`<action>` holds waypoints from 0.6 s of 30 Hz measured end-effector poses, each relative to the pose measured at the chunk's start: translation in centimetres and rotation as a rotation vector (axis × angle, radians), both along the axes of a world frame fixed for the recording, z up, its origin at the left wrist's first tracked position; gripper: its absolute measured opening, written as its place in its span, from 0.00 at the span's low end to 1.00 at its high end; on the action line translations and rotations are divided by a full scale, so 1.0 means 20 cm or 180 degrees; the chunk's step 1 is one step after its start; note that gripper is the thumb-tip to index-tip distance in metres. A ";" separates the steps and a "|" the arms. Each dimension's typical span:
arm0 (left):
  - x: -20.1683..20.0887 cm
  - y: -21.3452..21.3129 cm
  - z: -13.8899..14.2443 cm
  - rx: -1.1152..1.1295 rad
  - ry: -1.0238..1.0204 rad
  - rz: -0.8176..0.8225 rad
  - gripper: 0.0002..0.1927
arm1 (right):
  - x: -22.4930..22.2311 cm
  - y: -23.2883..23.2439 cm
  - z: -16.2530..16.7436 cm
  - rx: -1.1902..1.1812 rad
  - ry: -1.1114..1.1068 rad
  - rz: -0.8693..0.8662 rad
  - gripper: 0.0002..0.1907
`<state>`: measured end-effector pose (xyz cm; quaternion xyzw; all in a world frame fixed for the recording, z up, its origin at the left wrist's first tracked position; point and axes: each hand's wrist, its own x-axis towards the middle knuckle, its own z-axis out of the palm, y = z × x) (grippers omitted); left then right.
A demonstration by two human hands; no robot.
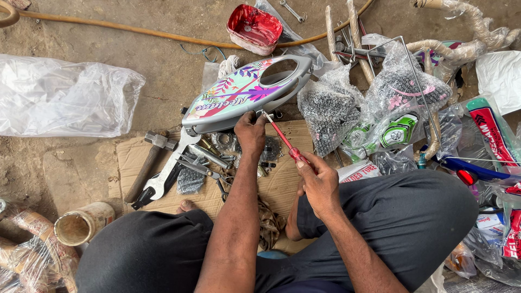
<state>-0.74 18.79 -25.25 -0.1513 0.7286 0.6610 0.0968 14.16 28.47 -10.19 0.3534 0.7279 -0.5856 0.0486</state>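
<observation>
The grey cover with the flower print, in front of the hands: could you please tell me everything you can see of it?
The grey cover is a long, rounded, teardrop-like shell, seemingly plastic or painted metal, with a pale panel printed with pink, purple and teal leaves. An oval opening sits near its far, narrower end. It lies tilted across the cardboard sheet and the dirt floor. The left hand steadies its near edge, while the right hand holds a red-handled screwdriver whose tip meets that edge. A bagged bundle of dark parts lies beside it.
</observation>
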 end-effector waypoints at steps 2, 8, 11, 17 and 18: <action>0.00 0.00 0.00 -0.0047 -0.0089 -0.0013 0.12 | 0.00 0.00 0.00 -0.0020 -0.0053 -0.0028 0.22; 0.01 0.00 -0.02 -0.0098 0.0079 -0.0047 0.15 | 0.00 -0.01 0.03 0.0155 -0.0137 0.0056 0.22; 0.01 0.00 -0.03 -0.0220 0.0035 -0.0134 0.16 | -0.01 -0.02 0.05 0.0245 -0.0228 0.0087 0.22; 0.02 0.01 -0.04 -0.0260 0.0018 -0.0153 0.17 | -0.02 -0.01 0.06 0.0273 -0.0382 0.0004 0.22; 0.02 0.01 -0.05 -0.0275 0.0041 -0.0162 0.18 | -0.02 -0.01 0.06 0.0257 -0.0376 0.0013 0.22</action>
